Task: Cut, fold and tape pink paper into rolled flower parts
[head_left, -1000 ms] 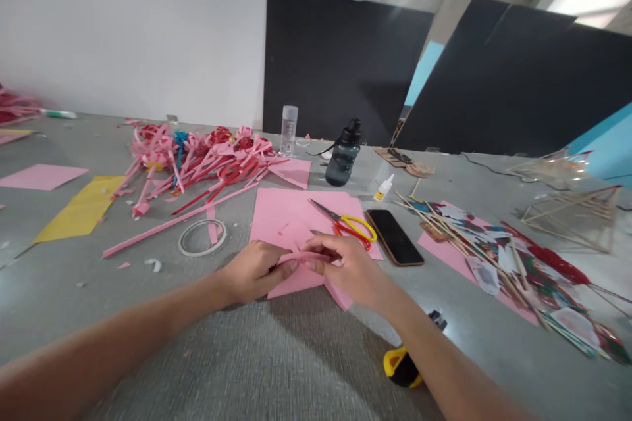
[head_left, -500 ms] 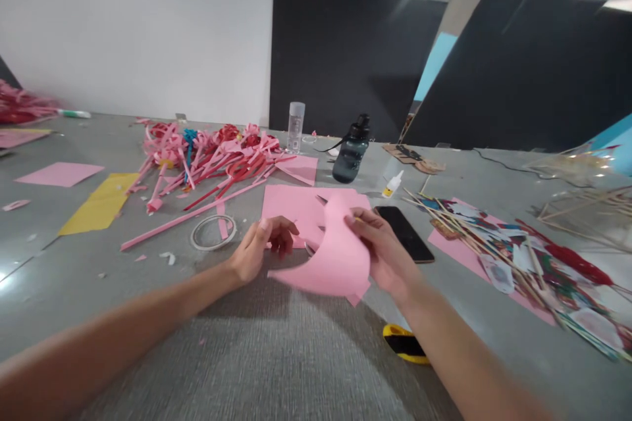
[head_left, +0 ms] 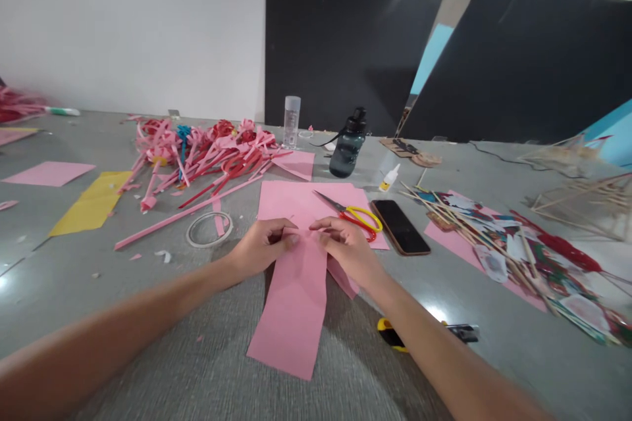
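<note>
We have a pink paper strip point(head_left: 296, 302) flat on the grey table point(head_left: 148, 355), its long axis running from our hands toward us. Our left hand point(head_left: 264, 247) and right hand point(head_left: 348, 250) both pinch its far end, fingertips curled onto the paper, one at each corner.

Edges: the strip's near end lies on bare table, with open surface to its left. To the right, just beside our right forearm, a yellow-and-black utility knife point(head_left: 395, 335). Beyond the hands, a larger pink sheet point(head_left: 296, 200) bearing scissors point(head_left: 353, 216), their handles close to the right fingertips. A phone point(head_left: 399, 227) lies just right of the scissors; a tape ring point(head_left: 210, 229) sits left of our left hand. Paper-stick pile point(head_left: 207, 151) and water bottle point(head_left: 348, 145) are well apart, farther back.

Against half a second ago: the paper then hung curled in the air in the right hand alone, left hand free; now it lies flat, both hands on it.
</note>
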`<state>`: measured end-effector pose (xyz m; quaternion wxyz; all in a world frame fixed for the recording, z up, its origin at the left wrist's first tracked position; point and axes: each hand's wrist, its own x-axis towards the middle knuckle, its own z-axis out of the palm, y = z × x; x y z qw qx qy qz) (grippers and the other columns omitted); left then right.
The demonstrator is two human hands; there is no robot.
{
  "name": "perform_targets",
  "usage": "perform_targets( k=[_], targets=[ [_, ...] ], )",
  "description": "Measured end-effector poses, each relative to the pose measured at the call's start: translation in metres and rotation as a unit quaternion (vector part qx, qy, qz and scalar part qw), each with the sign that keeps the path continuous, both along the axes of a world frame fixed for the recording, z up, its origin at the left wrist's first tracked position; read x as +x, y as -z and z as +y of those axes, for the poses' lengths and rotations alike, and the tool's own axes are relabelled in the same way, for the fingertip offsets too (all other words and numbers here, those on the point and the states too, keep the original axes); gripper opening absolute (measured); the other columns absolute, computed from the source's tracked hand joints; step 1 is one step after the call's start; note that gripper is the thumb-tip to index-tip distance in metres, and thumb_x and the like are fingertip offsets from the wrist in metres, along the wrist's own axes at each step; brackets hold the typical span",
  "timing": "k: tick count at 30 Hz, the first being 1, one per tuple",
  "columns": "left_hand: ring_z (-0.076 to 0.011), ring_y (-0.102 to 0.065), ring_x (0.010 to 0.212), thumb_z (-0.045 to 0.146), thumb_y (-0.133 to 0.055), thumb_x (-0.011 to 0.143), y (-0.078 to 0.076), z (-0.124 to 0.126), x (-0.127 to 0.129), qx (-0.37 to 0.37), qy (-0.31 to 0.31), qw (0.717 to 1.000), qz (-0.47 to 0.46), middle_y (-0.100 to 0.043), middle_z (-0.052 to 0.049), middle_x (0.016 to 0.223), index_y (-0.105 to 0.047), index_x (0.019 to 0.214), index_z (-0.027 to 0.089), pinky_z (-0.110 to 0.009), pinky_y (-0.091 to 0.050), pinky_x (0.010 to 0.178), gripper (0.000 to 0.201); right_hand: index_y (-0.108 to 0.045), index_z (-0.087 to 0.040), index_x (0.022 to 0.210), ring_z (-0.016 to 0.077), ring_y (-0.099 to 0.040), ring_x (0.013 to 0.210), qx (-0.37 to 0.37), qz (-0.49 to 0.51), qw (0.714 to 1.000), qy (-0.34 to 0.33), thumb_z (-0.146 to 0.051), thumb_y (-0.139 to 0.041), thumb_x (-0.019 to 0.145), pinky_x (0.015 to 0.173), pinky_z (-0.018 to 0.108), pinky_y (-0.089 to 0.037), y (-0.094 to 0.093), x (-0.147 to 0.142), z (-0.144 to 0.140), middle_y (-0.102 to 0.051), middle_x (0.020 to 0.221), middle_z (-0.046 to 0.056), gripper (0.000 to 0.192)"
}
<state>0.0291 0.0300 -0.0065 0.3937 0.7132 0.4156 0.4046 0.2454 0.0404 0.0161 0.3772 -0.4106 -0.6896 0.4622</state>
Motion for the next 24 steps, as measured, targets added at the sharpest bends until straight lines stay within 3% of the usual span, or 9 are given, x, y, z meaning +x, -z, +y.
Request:
perform_targets(
  k=[4,10,13,16,19,24],
  targets=[
    [-0.0116,-0.050,0.069,0.035,-0.057,0.096,0.002,0.000,-0.001,0.011,-0.001,1.000,-0.006,-0.059,0.000,0.077,-0.067,0.093,0.014,-0.022,-0.036,0.061,0.023,-0.067,-0.020,0.091,0.0158,-0.062,0.071,0.004,0.011,0.999,0.032,-0.035,-0.070,0.086,0.064,0.028,-0.046,0.003,0.000,0.001,-0.067,0.078,0.000,0.016],
    [-0.0131,-0.053,0.075,0.043,-0.052,0.099,0.000,-0.001,-0.002,0.014,0.019,1.000,-0.015,-0.065,-0.003,0.086,-0.070,0.103,0.015,-0.024,-0.040,0.066,0.034,-0.067,-0.022,0.087,0.0166,-0.067,0.080,0.130,-0.060,0.989,0.041,-0.022,-0.065,0.089,0.074,0.029,-0.049,-0.001,-0.001,-0.005,-0.071,0.084,0.000,0.003],
    [-0.0115,-0.045,0.066,0.047,-0.049,0.100,0.003,0.001,-0.003,0.003,0.007,1.000,-0.013,-0.055,0.000,0.073,-0.068,0.089,0.014,-0.023,-0.034,0.059,0.040,-0.066,-0.023,0.088,0.0153,-0.066,0.076,0.148,-0.094,0.984,0.027,-0.020,-0.063,0.091,0.070,0.028,-0.048,-0.003,-0.001,-0.009,-0.071,0.082,-0.001,0.006],
    [-0.0095,-0.032,0.058,0.049,-0.047,0.100,0.006,0.002,-0.003,0.007,-0.010,1.000,-0.001,-0.036,0.004,0.061,-0.052,0.067,0.015,-0.023,-0.026,0.053,0.048,-0.066,-0.023,0.089,0.0151,-0.065,0.074,0.142,-0.090,0.985,0.029,-0.022,-0.063,0.091,0.067,0.027,-0.047,-0.003,-0.003,-0.010,-0.070,0.081,-0.001,0.003],
    [-0.0091,-0.027,0.057,0.050,-0.046,0.100,0.006,0.001,-0.004,0.028,-0.003,0.999,0.021,-0.027,0.005,0.060,-0.041,0.062,0.017,-0.024,-0.022,0.053,0.050,-0.066,-0.022,0.086,0.0154,-0.064,0.073,0.128,-0.076,0.988,0.037,-0.023,-0.066,0.089,0.066,0.027,-0.047,-0.003,-0.004,-0.009,-0.069,0.080,0.000,0.003],
    [-0.0104,-0.033,0.062,0.050,-0.045,0.101,0.003,-0.001,-0.004,0.025,0.019,0.999,0.019,-0.035,0.003,0.065,-0.058,0.076,0.014,-0.023,-0.027,0.056,0.046,-0.067,-0.023,0.086,0.0152,-0.064,0.072,0.153,-0.094,0.984,0.024,-0.022,-0.065,0.090,0.067,0.027,-0.047,-0.002,-0.002,-0.009,-0.070,0.079,-0.001,0.005]
  ],
)
